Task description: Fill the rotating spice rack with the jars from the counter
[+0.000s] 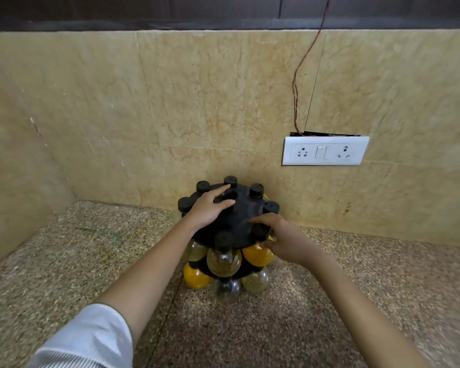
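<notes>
Spice rack [234, 221] jars (no readable labels) under both hands.

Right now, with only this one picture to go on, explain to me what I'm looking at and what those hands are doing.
This is one view from a camera worn on a person's head, looking down at a speckled stone counter. The black round thing is a rotating spice rack loaded with black-capped jars. The left hand rests on its top. The right hand touches an orange-filled jar at the rack's side. No loose jars show on the counter. A white socket panel sits on the wall.
</notes>
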